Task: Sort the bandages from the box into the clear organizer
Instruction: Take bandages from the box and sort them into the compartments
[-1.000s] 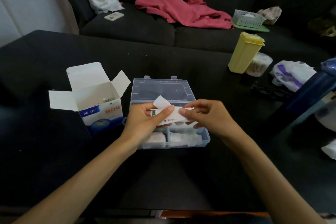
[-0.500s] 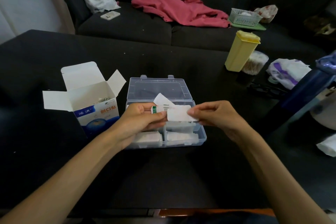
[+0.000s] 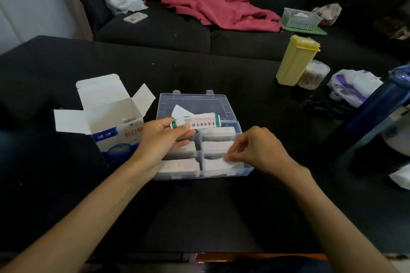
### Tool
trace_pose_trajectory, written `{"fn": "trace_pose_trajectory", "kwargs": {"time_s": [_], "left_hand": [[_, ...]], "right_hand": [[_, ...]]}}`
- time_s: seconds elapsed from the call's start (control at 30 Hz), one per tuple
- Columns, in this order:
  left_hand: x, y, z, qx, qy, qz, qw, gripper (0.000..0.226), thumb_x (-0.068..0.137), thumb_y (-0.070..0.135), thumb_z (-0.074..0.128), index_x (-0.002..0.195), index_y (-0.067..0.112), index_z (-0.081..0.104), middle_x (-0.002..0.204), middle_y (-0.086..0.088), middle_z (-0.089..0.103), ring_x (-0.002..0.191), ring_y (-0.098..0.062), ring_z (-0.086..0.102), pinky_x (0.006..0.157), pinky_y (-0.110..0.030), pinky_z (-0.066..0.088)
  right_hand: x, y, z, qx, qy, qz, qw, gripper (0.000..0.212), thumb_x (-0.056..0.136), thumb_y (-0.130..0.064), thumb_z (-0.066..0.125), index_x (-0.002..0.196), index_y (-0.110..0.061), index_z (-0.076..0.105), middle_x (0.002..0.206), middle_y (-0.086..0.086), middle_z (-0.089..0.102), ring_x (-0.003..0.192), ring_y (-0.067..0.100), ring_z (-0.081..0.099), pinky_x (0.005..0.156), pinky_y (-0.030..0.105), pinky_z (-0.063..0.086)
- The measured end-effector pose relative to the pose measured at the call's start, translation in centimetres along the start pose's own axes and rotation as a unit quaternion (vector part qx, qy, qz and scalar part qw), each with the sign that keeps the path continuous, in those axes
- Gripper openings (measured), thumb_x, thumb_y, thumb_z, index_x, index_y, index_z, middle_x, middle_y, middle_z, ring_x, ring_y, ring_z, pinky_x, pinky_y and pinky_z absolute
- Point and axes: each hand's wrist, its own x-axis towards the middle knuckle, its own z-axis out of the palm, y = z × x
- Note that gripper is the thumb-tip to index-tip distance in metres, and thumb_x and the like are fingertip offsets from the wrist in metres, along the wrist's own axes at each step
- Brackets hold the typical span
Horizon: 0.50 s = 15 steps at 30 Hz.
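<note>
The right hand (image 3: 257,150) has left the printed bandage strip (image 3: 197,122) and now pinches a white bandage (image 3: 221,165) in the clear organizer (image 3: 224,98)'s 5 o'clock compartment. The left hand (image 3: 162,137) grips the strip above it. The open box (image 3: 115,126) stands at 9 o'clock on the black table (image 3: 199,210).

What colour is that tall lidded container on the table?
Pale yellow, lid included: the tall container, seen in the head view.
</note>
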Motion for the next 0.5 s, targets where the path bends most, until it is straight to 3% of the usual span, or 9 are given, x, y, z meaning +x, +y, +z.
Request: {"fn": "trace_pose_trajectory", "kwargs": {"time_s": [0.07, 0.17, 0.27, 0.33, 0.4, 0.43, 0.5], "left_hand": [[0.0, 0.1, 0.0, -0.005, -0.007, -0.003, 1.000, 0.014, 0.087, 0.010, 0.064, 0.099, 0.017, 0.064, 0.100, -0.003, 0.071, 0.082, -0.009, 0.071, 0.070, -0.023, 0.059], [0.0, 0.1, 0.0, -0.005, -0.009, -0.007, 1.000, 0.015, 0.086, 0.011, 0.066, 0.099, 0.017, 0.065, 0.096, -0.002, 0.072, 0.081, -0.010, 0.072, 0.068, -0.023, 0.059], [0.0, 0.2, 0.0, -0.004, -0.022, -0.006, 1.000, 0.015, 0.084, 0.015, 0.068, 0.098, 0.018, 0.065, 0.097, -0.001, 0.073, 0.081, -0.010, 0.072, 0.069, -0.023, 0.059], [-0.1, 0.2, 0.0, 0.008, -0.032, -0.002, 0.999, 0.016, 0.083, 0.017, 0.069, 0.098, 0.019, 0.066, 0.098, 0.000, 0.073, 0.082, -0.008, 0.071, 0.070, -0.022, 0.058], [-0.2, 0.2, 0.1, 0.023, -0.042, 0.000, 0.999, 0.017, 0.082, 0.018, 0.070, 0.098, 0.019, 0.067, 0.096, 0.001, 0.073, 0.081, -0.007, 0.071, 0.068, -0.020, 0.058], [-0.3, 0.2, 0.2, 0.030, -0.049, 0.003, 0.998, 0.018, 0.081, 0.019, 0.070, 0.099, 0.018, 0.067, 0.096, 0.001, 0.073, 0.080, -0.007, 0.071, 0.067, -0.020, 0.058], [-0.6, -0.1, 0.4, 0.049, -0.062, 0.016, 0.997, 0.020, 0.080, 0.019, 0.071, 0.099, 0.018, 0.068, 0.094, 0.002, 0.074, 0.080, -0.006, 0.071, 0.067, -0.020, 0.058]], "right_hand": [[-0.1, -0.3, 0.1, -0.069, 0.026, -0.023, 0.997, 0.011, 0.076, -0.039, 0.073, 0.078, -0.028, 0.072, 0.075, -0.015, 0.059, 0.069, 0.003, 0.053, 0.066, 0.018, 0.045], [0.0, -0.4, 0.1, -0.156, 0.021, -0.052, 0.986, 0.018, 0.079, -0.041, 0.070, 0.090, -0.028, 0.073, 0.088, -0.012, 0.061, 0.075, 0.004, 0.049, 0.066, 0.019, 0.040], [0.0, -0.3, 0.2, -0.178, 0.032, -0.067, 0.981, 0.016, 0.079, -0.041, 0.070, 0.088, -0.028, 0.072, 0.088, -0.011, 0.061, 0.074, 0.005, 0.050, 0.065, 0.018, 0.040], [0.0, -0.2, -0.5, -0.072, 0.080, -0.054, 0.993, 0.013, 0.080, -0.038, 0.070, 0.083, -0.026, 0.067, 0.076, -0.012, 0.057, 0.065, 0.005, 0.051, 0.059, 0.016, 0.039], [0.0, -0.5, -1.5, 0.157, 0.117, -0.004, 0.981, 0.015, 0.083, -0.036, 0.065, 0.085, -0.022, 0.062, 0.072, -0.008, 0.060, 0.060, 0.004, 0.058, 0.055, 0.015, 0.043], [-0.1, -0.8, -1.9, 0.257, 0.109, 0.029, 0.960, 0.020, 0.083, -0.040, 0.061, 0.090, -0.021, 0.061, 0.075, -0.006, 0.063, 0.062, 0.004, 0.061, 0.054, 0.014, 0.046], [-0.1, -1.2, -2.0, 0.341, 0.054, 0.070, 0.936, 0.031, 0.078, -0.049, 0.057, 0.096, -0.023, 0.059, 0.085, -0.005, 0.065, 0.073, 0.007, 0.065, 0.058, 0.019, 0.051]]}}
